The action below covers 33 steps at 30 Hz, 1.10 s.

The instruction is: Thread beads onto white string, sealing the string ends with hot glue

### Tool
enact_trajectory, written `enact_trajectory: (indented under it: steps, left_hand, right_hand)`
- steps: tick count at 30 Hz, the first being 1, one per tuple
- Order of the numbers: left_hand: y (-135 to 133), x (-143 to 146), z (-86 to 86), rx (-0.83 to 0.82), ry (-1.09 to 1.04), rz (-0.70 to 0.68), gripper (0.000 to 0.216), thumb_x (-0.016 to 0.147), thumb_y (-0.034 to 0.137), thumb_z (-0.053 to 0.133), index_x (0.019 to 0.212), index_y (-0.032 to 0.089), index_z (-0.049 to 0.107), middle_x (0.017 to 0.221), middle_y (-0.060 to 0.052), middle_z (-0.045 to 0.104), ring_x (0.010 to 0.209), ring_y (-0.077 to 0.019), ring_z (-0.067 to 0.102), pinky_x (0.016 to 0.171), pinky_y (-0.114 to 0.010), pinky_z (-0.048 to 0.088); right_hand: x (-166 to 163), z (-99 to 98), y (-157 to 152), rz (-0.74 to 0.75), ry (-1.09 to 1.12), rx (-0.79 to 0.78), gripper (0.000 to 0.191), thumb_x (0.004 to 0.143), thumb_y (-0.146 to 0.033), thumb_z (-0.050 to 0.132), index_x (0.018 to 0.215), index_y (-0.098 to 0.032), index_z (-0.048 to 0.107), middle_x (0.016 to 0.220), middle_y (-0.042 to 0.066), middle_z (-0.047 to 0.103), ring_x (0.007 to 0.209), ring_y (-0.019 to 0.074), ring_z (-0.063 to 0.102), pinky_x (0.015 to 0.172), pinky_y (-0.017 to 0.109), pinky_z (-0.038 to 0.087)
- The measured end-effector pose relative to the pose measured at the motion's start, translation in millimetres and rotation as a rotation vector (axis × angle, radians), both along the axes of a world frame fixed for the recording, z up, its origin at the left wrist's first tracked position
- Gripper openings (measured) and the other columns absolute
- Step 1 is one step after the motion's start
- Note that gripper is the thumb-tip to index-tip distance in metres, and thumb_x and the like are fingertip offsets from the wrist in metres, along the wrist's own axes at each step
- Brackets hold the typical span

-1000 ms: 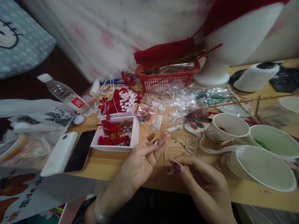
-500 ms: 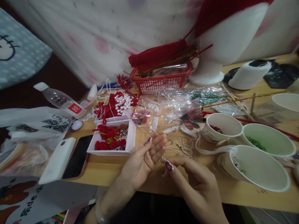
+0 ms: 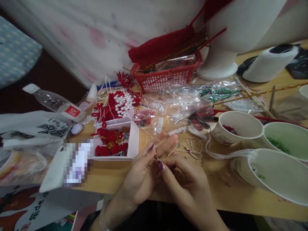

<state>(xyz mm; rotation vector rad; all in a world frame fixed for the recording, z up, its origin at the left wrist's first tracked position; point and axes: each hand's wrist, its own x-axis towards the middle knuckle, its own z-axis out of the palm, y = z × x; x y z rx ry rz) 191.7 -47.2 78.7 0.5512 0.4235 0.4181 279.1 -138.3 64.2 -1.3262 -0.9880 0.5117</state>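
being pinched by the right hand [image 3: 185, 179] is thin white thread [image 3: 157, 157], beside the left hand [image 3: 141, 175], whose grip is unclear.

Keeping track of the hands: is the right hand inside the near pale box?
No, the right hand is by the left hand, to the right of the near pale box.

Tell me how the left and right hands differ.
The left hand has its long fingers extended, while the right hand curls its fingers, pinching a thin strand. A pale bracelet circles the left wrist; none shows by the right hand. Both have dark nail polish.
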Motion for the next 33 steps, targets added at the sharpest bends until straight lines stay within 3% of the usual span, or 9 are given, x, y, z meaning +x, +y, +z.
enact_trajectory:
  steps: [10,19,26,33]
  left_hand:
    - [0.3,2.4,-3.7,-0.052,0.05,-0.001,0.032,0.102,0.024,0.039,0.127,0.021,0.06,0.126,-0.007,0.07,0.129,-0.0209,0.056,0.117,-0.039,0.032]
    - [-3.5,2.6,-4.5,-0.075,0.05,0.015,0.042,0.102,0.028,0.043,0.144,0.028,0.044,0.133,-0.006,0.066,0.13,-0.0229,0.055,0.113,-0.043,0.038]
    - [-3.6,0.8,-5.1,-0.071,-0.002,-0.02,0.037,0.101,0.026,0.045,0.137,0.027,0.053,0.142,-0.003,0.059,0.135,-0.0242,0.05,0.118,-0.042,0.031]
    - [-3.3,-0.2,-6.5,-0.072,-0.004,-0.036,0.037,0.101,0.027,0.044,0.136,0.028,0.054,0.141,-0.002,0.059,0.135,-0.0239,0.049,0.118,-0.043,0.031]
  right_hand:
    - [-1.5,-2.7,1.9,0.015,0.014,-0.019,0.013,0.089,-0.013,0.057,0.083,-0.019,0.067,0.07,-0.003,0.068,0.059,0.0093,0.061,0.055,0.018,0.047]
    - [-0.6,-3.6,0.4,0.007,-0.014,-0.029,0.013,0.09,-0.015,0.057,0.082,-0.02,0.066,0.067,-0.004,0.065,0.057,0.0091,0.058,0.053,0.018,0.045]
    - [-1.2,-5.4,1.6,-0.003,-0.013,-0.029,0.012,0.09,-0.014,0.057,0.084,-0.02,0.066,0.069,-0.004,0.065,0.057,0.0083,0.058,0.053,0.017,0.045]
    - [-0.3,-7.5,0.6,-0.002,-0.018,-0.02,0.012,0.09,-0.012,0.058,0.086,-0.021,0.066,0.071,-0.006,0.066,0.06,0.0074,0.058,0.056,0.017,0.045]
